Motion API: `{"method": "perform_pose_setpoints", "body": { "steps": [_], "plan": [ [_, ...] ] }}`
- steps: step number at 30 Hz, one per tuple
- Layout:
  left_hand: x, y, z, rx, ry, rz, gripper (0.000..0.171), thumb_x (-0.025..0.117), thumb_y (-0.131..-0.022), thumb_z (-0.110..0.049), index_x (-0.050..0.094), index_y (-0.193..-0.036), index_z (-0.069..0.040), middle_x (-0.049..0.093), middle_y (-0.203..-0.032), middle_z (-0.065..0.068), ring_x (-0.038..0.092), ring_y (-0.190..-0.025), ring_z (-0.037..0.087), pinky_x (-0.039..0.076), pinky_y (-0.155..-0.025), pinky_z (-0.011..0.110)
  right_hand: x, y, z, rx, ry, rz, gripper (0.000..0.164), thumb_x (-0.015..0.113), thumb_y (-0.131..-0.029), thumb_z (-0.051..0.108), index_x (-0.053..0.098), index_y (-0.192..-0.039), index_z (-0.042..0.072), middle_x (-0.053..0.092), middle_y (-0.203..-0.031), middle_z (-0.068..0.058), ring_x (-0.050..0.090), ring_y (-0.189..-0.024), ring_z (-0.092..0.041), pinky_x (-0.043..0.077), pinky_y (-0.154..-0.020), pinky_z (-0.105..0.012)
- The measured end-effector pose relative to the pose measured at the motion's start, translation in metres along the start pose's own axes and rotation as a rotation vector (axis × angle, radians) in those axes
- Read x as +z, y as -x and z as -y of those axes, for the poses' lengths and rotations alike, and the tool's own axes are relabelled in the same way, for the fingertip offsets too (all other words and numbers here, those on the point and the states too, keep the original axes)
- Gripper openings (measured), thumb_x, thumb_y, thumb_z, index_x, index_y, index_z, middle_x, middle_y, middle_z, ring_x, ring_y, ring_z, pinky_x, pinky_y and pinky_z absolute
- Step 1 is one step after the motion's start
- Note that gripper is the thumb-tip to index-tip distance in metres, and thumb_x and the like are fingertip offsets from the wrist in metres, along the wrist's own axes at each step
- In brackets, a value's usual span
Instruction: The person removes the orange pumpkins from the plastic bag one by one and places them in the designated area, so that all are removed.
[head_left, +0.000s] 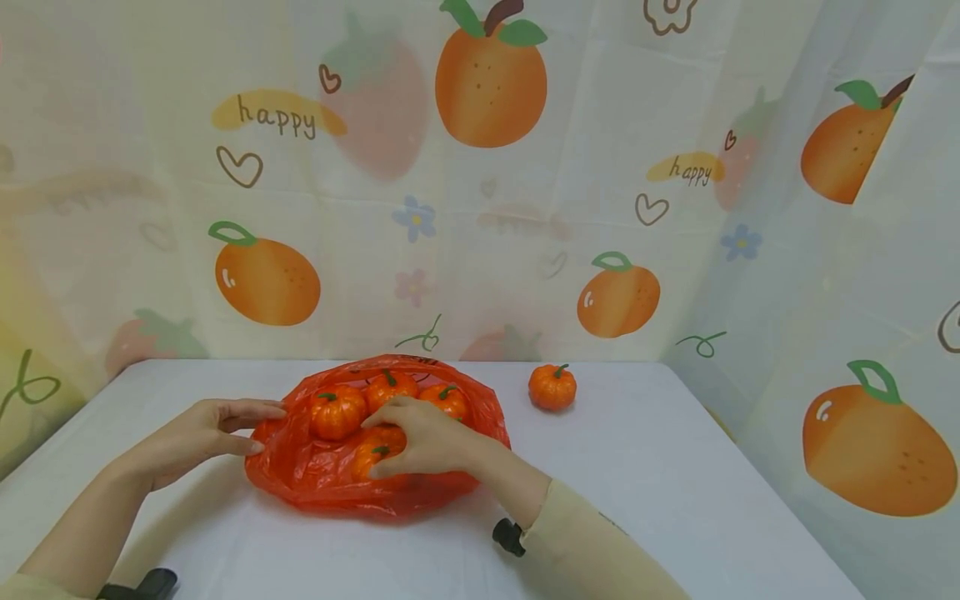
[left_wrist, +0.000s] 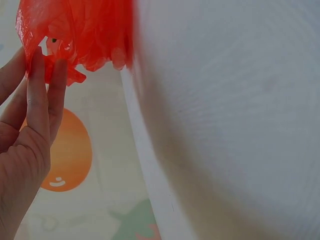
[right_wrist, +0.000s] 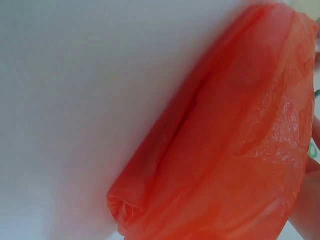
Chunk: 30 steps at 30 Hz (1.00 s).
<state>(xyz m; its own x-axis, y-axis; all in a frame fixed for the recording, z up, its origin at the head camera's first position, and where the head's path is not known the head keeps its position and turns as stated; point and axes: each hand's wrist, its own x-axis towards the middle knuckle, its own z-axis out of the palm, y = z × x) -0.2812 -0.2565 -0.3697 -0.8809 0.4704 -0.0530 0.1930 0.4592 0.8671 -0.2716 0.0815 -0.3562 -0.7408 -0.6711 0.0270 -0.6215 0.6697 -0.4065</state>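
Observation:
A red plastic bag (head_left: 315,492) lies on the white table with its mouth open, holding several small orange pumpkins (head_left: 339,412) with green stems. My right hand (head_left: 423,433) reaches into it and grips one pumpkin (head_left: 375,450) at the front, thumb and fingers around its side. At the bag's left edge, my left hand (head_left: 198,437) holds the rim between thumb and fingers. The left wrist view shows those fingers (left_wrist: 37,100) against the thin red film. In the right wrist view the bag's outer side (right_wrist: 220,150) covers most of the right hand.
One more pumpkin (head_left: 552,387) sits outside the bag, toward the back right of the white table (head_left: 637,483). A curtain (head_left: 510,200) printed with fruit stands behind the table's back edge and along its sides. A black wrist device (head_left: 509,537) shows below the right sleeve.

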Motion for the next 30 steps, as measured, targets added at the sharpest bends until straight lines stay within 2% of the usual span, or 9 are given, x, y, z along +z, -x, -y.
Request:
{"method": "perform_pose_setpoints", "body": {
  "steps": [12, 21, 30],
  "plan": [
    [0.0, -0.0007, 0.0032, 0.012, 0.016, 0.009, 0.048, 0.068, -0.09, -0.016, 0.058, -0.136, -0.004, 0.059, -0.131, -0.026, 0.046, -0.11, -0.026, 0.048, -0.087, 0.012, 0.0055, 0.0001, -0.0009, 0.038, 0.047, 0.013, 0.05, 0.072, -0.087, 0.047, 0.06, -0.133, 0.031, 0.054, -0.142, 0.007, 0.047, -0.136, -0.015, 0.044, -0.112, -0.04],
    [0.0001, -0.0012, 0.0021, 0.019, 0.019, 0.006, 0.049, 0.068, -0.089, -0.016, 0.058, -0.136, -0.004, 0.059, -0.131, -0.025, 0.046, -0.11, -0.026, 0.048, -0.087, 0.012, 0.0055, 0.0017, -0.0032, 0.022, 0.065, 0.047, 0.057, 0.076, -0.082, 0.049, 0.057, -0.134, 0.031, 0.053, -0.143, 0.005, 0.048, -0.135, -0.017, 0.045, -0.11, -0.039],
    [0.0018, -0.0012, 0.0027, 0.007, 0.016, 0.002, 0.049, 0.068, -0.089, -0.016, 0.058, -0.136, -0.005, 0.06, -0.132, -0.024, 0.045, -0.109, -0.026, 0.048, -0.087, 0.012, 0.0068, 0.0014, -0.0014, 0.044, 0.072, 0.069, 0.062, 0.079, -0.079, 0.048, 0.055, -0.135, 0.034, 0.05, -0.145, 0.007, 0.046, -0.135, -0.015, 0.045, -0.11, -0.038]
  ]
}}
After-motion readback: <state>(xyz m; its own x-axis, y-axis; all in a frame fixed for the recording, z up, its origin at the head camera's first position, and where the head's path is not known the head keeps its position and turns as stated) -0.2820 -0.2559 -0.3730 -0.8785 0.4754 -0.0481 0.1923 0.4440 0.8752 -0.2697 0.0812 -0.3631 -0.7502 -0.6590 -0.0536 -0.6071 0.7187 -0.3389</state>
